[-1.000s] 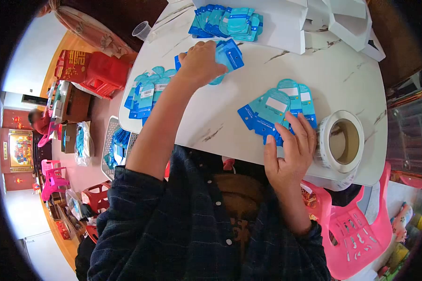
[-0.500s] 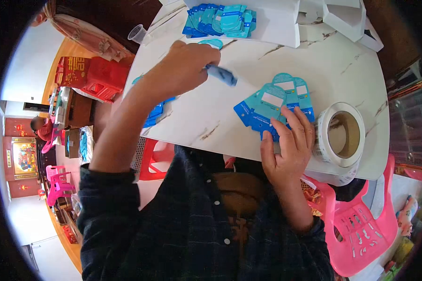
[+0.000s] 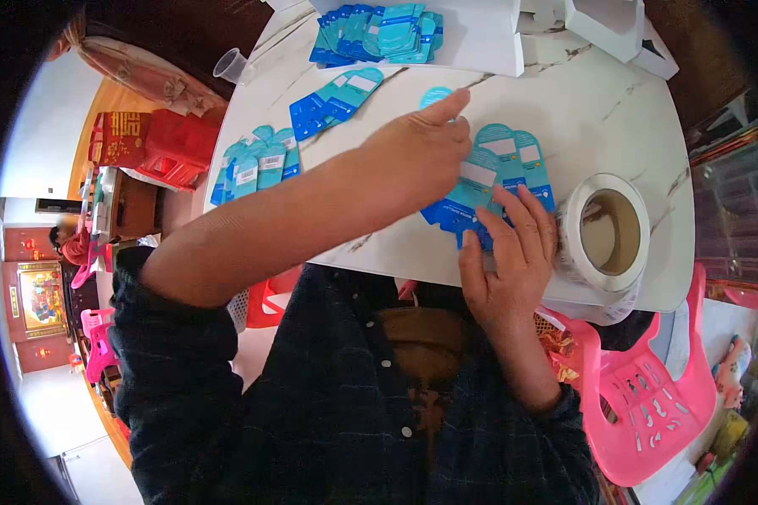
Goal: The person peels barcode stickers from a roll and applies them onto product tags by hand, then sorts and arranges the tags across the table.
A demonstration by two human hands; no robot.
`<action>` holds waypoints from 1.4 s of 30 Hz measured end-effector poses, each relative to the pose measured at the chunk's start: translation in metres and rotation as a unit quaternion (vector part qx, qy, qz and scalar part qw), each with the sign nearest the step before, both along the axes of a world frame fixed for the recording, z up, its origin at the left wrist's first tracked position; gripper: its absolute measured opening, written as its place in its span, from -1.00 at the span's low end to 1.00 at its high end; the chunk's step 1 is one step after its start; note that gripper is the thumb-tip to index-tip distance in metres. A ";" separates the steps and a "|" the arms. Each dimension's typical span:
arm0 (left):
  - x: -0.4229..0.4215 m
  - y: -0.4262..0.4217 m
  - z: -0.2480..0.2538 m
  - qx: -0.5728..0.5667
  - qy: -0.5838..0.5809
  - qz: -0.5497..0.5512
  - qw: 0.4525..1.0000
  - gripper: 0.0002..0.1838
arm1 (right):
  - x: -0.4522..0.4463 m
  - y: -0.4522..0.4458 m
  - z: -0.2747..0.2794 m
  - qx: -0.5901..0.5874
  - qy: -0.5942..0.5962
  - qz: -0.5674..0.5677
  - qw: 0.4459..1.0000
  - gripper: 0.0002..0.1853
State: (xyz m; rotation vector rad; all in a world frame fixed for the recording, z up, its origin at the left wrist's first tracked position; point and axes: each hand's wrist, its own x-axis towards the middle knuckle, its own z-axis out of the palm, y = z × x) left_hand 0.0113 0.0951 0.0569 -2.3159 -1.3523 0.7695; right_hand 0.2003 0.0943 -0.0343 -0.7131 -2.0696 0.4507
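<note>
My left hand (image 3: 425,160) is closed over a teal-and-blue card (image 3: 436,97), whose rounded top shows beyond the fingers while the rest is hidden. It is right beside a fanned group of similar cards (image 3: 499,151) with white label panels. My right hand (image 3: 514,252) lies with fingers spread, fingertips touching the lower blue ends of that fan. To the left are a small overlapping group of cards (image 3: 337,101) and another pile of cards (image 3: 257,164) with barcode labels, partly behind my left forearm.
A roll of white labels (image 3: 568,244) stands right of my right hand. At the back, a white box (image 3: 480,42) holds many cards (image 3: 379,34). Another white box (image 3: 611,29) sits at back right, a clear plastic cup (image 3: 229,65) at back left. A pink chair (image 3: 648,404) is beside the table.
My left hand has swung right with the card, from the back left to beside the fan. The left card groups are now uncovered. My right hand stays on the fan.
</note>
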 end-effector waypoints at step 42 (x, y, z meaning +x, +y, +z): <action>-0.028 -0.066 -0.085 0.280 -0.509 0.232 0.780 -0.66 | -0.005 -0.003 -0.003 0.071 -0.066 -0.066 0.993 -0.72</action>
